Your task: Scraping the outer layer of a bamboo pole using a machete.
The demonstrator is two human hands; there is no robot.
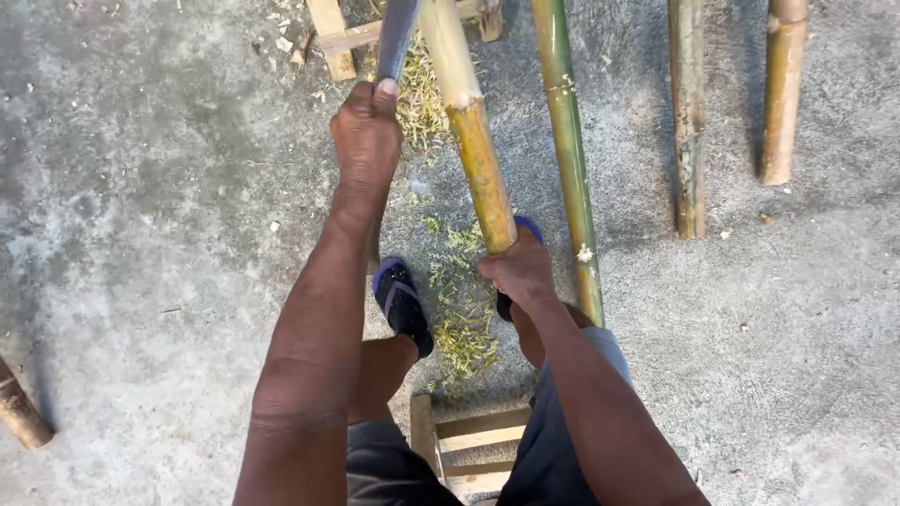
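My left hand [367, 131] is closed around the handle of a long dark blade [397, 37] that points up and away, thumb pressed on its back. My right hand [518, 269] grips the lower end of a yellow-brown bamboo pole [469, 122] that slants up toward the top edge. The blade lies just left of the pole. Green bamboo shavings [459, 309] are scattered on the concrete between my feet, which wear dark sandals [403, 305].
A green bamboo pole [567, 159] lies right of the held one. Two shorter brown poles [688, 112] [782, 94] rest further right. A wooden frame [337, 37] stands at the top, a wooden stool [469, 440] under me, another bamboo end [19, 412] at far left.
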